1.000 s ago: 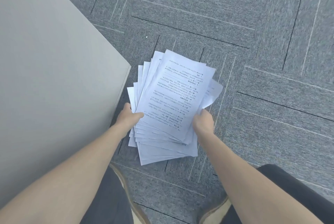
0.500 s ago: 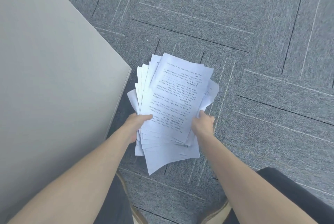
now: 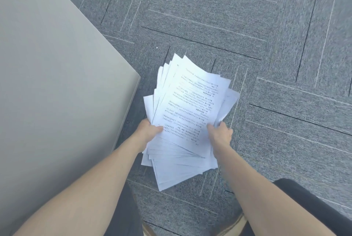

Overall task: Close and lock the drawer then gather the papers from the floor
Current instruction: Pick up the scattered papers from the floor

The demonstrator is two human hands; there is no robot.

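A fanned stack of white printed papers [image 3: 188, 110] hangs above the grey carpet, held from both sides. My left hand [image 3: 147, 131] grips its left edge, thumb on the top sheet. My right hand [image 3: 220, 134] clasps the right edge, fingers curled under the sheets. The sheets are uneven, with lower corners splaying out toward me. The top page shows lines of black text. No drawer front or lock is in view.
A flat grey cabinet top [image 3: 57, 93] fills the left side, its corner close to the papers. Grey carpet tiles [image 3: 266, 45] cover the floor. My dark trouser knees [image 3: 314, 207] and shoes show at the bottom edge.
The stack has risen off the carpet in both hands and tilted, its far end lifted. Both hands have closed more firmly on its edges.
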